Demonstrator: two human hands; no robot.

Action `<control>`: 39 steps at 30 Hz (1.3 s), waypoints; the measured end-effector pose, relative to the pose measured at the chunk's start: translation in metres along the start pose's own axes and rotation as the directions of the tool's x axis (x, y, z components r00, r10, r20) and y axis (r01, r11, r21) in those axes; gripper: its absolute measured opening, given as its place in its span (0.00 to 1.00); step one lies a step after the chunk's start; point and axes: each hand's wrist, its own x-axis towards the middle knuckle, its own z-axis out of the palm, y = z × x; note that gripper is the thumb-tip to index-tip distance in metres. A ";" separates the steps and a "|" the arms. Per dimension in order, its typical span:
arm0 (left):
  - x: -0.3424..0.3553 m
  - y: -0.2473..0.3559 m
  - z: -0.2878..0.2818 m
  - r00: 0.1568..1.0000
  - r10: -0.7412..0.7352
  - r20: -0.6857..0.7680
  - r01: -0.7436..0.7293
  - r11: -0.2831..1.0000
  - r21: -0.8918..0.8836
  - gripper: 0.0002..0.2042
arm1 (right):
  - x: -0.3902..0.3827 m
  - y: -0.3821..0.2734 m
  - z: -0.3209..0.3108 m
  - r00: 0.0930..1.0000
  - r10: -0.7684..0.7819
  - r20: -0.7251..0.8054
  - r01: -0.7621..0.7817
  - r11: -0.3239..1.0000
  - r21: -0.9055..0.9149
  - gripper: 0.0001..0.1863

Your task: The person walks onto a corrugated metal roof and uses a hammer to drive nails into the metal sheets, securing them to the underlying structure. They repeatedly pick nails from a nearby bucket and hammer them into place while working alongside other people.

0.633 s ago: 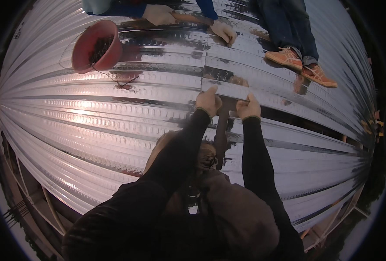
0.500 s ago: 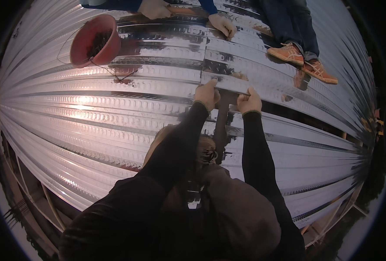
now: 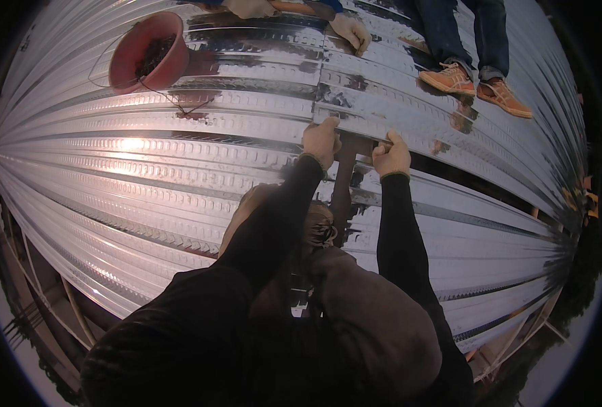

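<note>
Both of my hands wear pale work gloves and grip the near edge of a ribbed silver metal decking sheet (image 3: 409,125). My left hand (image 3: 321,144) is closed at the sheet's edge by a seam, its thumb side on top. To the right, my right hand (image 3: 392,156) pinches the same edge, fingers curled under it and partly hidden. Between and below the hands a brown steel beam (image 3: 342,193) shows through a gap in the decking. Beside my right hand a long dark opening (image 3: 471,180) runs off to the right.
A red bucket (image 3: 172,68) of small dark pieces stands at the far left. Across from me, a co-worker's gloved hands (image 3: 350,32) are near a wooden handle (image 3: 293,8). Orange shoes (image 3: 503,99) stand at far right. My own shoe (image 3: 320,227) is beside the beam.
The whole view has shifted slightly, so the bucket sits higher in it. One orange shoe has moved a little to the right. My hands keep hold of the sheet's edge.
</note>
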 end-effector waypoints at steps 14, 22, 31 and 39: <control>0.002 -0.002 -0.004 0.998 -0.021 0.053 0.024 0.998 -0.064 0.16 | -0.001 0.003 -0.004 0.999 -0.051 0.013 0.052 0.998 -0.035 0.09; 0.007 -0.002 -0.003 0.998 -0.053 0.042 0.056 0.996 -0.075 0.15 | -0.002 0.001 0.002 0.999 -0.026 -0.035 0.025 0.999 -0.028 0.09; 0.001 0.002 0.001 1.000 -0.023 0.012 0.023 0.998 -0.064 0.15 | -0.002 0.002 0.000 0.999 -0.044 0.003 0.044 0.998 -0.039 0.09; 0.005 0.000 -0.003 0.998 -0.022 0.052 0.022 1.000 0.006 0.15 | 0.006 0.005 -0.008 0.997 -0.070 0.027 0.072 0.994 -0.077 0.09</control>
